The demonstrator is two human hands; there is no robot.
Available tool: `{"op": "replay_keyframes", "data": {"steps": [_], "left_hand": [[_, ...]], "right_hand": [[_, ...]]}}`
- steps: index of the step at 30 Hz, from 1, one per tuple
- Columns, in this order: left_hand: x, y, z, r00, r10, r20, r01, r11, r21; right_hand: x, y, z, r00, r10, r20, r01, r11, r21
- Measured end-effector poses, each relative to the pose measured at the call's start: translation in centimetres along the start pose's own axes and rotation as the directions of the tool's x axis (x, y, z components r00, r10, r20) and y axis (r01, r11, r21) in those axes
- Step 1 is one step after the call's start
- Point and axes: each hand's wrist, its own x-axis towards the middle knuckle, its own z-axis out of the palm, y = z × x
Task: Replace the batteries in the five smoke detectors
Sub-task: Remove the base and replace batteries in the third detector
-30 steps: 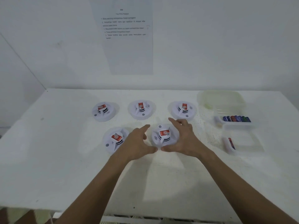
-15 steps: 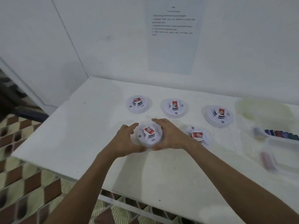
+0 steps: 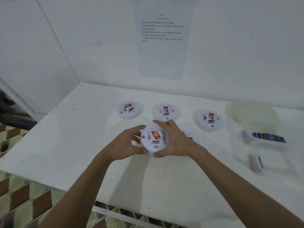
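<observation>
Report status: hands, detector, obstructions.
Left hand and right hand both gripping front-left smoke detector by its rim. Cover on. Nothing blocking.

White round plastic smoke detector (image 3: 153,140), held in both hands: red label with white markings on top, dark vent slots beneath. Three more white round detectors in the back row (image 3: 130,110) (image 3: 165,111) (image 3: 209,120), each with the same red label and dark slots. Flat white table top (image 3: 74,145), plain. Clear plastic tray (image 3: 269,140): row of batteries (image 3: 269,137) in dark blue, red and green. Pale yellowish translucent plastic lid (image 3: 251,113). White printed paper sheet (image 3: 162,38) on the white wall, black text. Floor tiles (image 3: 19,195) patterned in brown and cream diamonds.
</observation>
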Motion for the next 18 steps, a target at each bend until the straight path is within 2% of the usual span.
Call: {"op": "replay_keyframes", "data": {"steps": [7,11,15,18], "left_hand": [[3.1,7.8,3.2,0.994,0.085,0.071,-0.071,0.981,-0.183],[4.9,11.3,6.8,0.977,0.169,0.130,-0.122,0.944,-0.308],[5.9,13.8,9.9,0.967,0.212,0.139,-0.178,0.958,-0.224],[6.5,15.4,12.2,0.943,0.225,0.246,-0.190,0.969,-0.158]], "right_hand": [[-7.3,1.9,-6.8,0.992,0.040,-0.123,-0.033,0.998,0.053],[-11.8,3.6,-10.2,0.982,0.071,-0.174,-0.036,0.980,0.197],[-15.7,5.2,-12.8,0.973,0.072,-0.217,0.013,0.930,0.366],[-18.0,6.8,-14.1,0.965,0.071,-0.251,0.049,0.897,0.440]]}}
